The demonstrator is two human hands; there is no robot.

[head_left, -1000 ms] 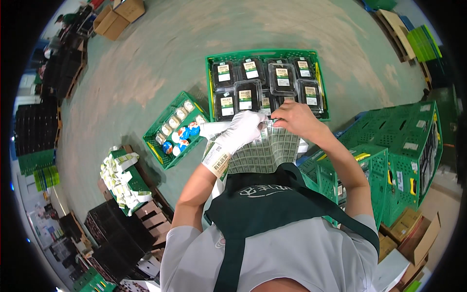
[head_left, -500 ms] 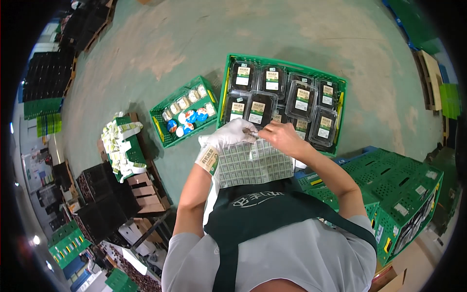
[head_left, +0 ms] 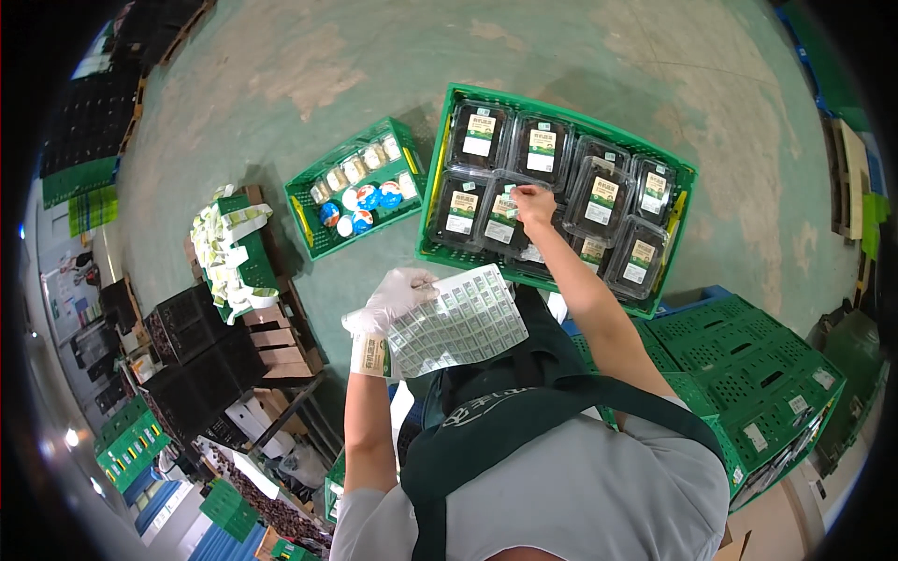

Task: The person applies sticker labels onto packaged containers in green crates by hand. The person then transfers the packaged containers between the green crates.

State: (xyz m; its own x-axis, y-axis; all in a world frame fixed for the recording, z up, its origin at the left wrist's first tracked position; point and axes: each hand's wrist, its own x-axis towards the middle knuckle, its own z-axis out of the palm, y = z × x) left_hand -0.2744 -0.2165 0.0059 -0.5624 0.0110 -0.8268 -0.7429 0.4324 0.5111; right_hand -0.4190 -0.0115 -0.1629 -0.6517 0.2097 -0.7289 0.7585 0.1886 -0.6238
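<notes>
My left hand (head_left: 398,294), in a white glove, is closed on the edge of a sheet of small printed stickers (head_left: 458,323), which slants in front of my apron. A paper label (head_left: 373,356) sits at the glove's cuff. My bare right hand (head_left: 534,204) reaches over a clear-lidded plastic box (head_left: 488,201) with dark contents. Its fingers are pinched at the lid, at a small pale sticker (head_left: 512,189) partly hidden by the fingertips. Similar labelled boxes fill the green crate (head_left: 561,110), some stacked on others; several carry a small sticker near the top.
A smaller green crate (head_left: 301,229) to the left holds pale packs and blue-and-white round rolls. Beyond it lies a heap of white-and-green label strips (head_left: 220,257). Stacked green crates (head_left: 748,365) stand close on my right, black crates (head_left: 187,327) at far left.
My right hand has left the sheet and moved forward to the box lid. My left hand has drawn back and left with the sheet, now tilted. The view has shifted slightly.
</notes>
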